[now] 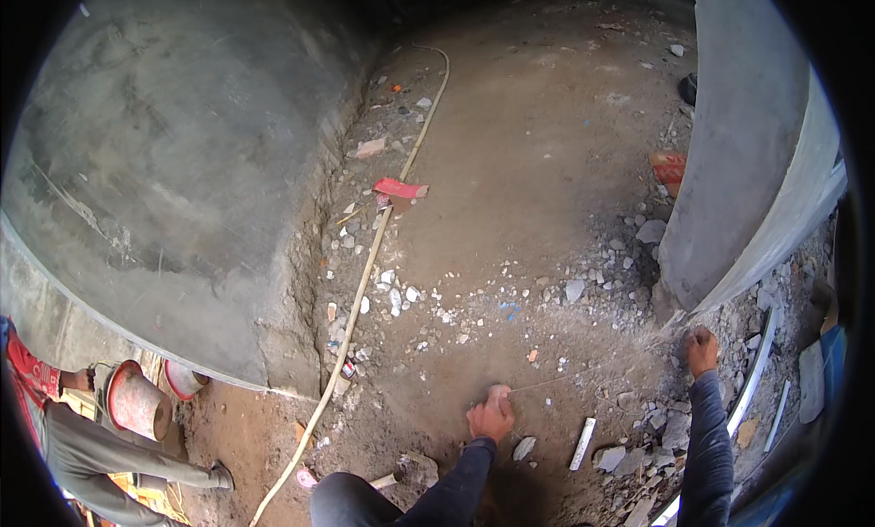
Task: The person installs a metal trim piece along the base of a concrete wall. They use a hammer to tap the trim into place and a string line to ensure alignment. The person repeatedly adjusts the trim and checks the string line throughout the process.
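Low over the rubble-strewn dirt floor, my left hand [490, 416] is closed in a pinch at the lower middle. From its fingertips a thin pale string [549, 381] stretches to the right across the ground, toward my right hand. My right hand [702, 352] is closed too, close to the foot of the grey plastered wall end [729, 199]; the string's far end blurs into the stones there. My fingers hide the exact grip on both sides. A short white pipe piece [583, 443] lies on the dirt between my forearms.
A long pale hose [363, 285] runs along the left, past a red scrap [399, 189]. A grey plastered wall [182, 162] fills the left side. Another person [91, 445] at lower left holds a bucket [138, 401]. White pipes [761, 367] and broken stones lie at right.
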A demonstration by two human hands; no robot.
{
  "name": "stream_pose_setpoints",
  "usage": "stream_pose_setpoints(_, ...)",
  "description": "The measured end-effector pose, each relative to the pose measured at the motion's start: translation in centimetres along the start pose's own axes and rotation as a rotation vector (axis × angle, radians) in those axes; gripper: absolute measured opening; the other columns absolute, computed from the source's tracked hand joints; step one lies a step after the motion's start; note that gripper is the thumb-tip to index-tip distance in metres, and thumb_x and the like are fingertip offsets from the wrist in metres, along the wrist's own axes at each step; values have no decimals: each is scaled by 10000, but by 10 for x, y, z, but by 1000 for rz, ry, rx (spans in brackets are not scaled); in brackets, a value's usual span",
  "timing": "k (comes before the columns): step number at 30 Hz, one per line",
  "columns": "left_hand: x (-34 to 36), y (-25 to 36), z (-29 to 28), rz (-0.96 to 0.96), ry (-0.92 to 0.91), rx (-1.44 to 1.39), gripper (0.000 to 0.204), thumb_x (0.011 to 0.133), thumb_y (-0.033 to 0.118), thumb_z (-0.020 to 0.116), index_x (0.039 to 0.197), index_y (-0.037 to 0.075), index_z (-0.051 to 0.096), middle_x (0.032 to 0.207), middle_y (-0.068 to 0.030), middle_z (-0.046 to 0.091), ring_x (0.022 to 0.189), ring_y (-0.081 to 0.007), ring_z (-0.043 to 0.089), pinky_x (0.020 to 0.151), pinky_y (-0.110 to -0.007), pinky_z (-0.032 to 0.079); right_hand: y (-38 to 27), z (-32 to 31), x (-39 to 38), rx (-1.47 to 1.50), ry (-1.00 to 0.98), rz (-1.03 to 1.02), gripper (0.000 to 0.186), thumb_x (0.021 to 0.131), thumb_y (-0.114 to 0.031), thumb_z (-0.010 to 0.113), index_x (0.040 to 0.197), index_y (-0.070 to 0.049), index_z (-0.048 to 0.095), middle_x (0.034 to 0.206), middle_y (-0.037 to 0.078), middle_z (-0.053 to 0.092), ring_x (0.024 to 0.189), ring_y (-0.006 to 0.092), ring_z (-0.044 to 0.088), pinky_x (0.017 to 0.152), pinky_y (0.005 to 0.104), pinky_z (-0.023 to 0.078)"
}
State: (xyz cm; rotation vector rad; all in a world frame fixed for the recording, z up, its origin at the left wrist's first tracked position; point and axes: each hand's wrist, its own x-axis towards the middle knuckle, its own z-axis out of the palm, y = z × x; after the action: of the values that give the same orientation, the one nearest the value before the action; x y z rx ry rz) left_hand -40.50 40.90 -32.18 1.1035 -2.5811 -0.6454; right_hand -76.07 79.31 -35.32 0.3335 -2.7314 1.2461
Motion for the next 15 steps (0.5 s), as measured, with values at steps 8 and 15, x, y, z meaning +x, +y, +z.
stream_pose_setpoints(8, -4, -3, 14, 111, 126, -11, 209, 969, 276, 501, 1048, 199, 679, 863, -115, 735, 739, -413, 694, 699, -536, 537, -45, 4, 7, 477, -94, 461, 107, 879, -100, 648, 818, -19, 679, 701, 59, 660, 563, 145, 597, 470, 296, 451)
stream_pose_setpoints(15, 5, 1, 7, 132, 136, -9, 197, 975, 261, 506, 1050, 203, 679, 896, -101, 731, 740, -415, 684, 680, -535, 522, -68, -6, 7, 550, -94, 537, 113, 862, -85, 638, 782, -20, 685, 660, 46, 650, 525, 131, 589, 454, 279, 440)
